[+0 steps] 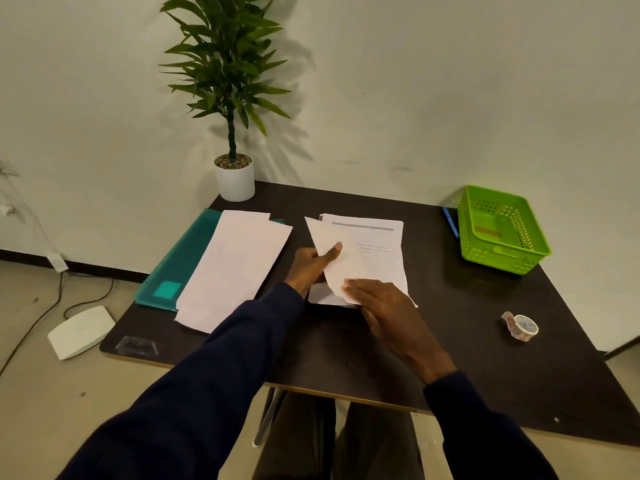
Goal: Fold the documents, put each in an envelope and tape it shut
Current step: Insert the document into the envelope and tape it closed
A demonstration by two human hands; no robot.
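Observation:
A white printed document (346, 258) lies tilted on top of a stack of documents (381, 230) in the middle of the dark table (450, 358). My left hand (311, 265) pinches the tilted sheet's left edge, thumb on top. My right hand (384, 306) lies flat with fingers spread on the sheet's near corner. To the left, long white envelopes (232, 268) rest on a teal folder (180, 258). A roll of patterned tape (523, 327) sits at the right, apart from both hands.
A green plastic basket (502, 230) stands at the far right corner with a blue pen (450, 221) beside it. A potted plant (233, 178) stands at the far left corner. On the floor to the left lie a white device (81, 332) and cables.

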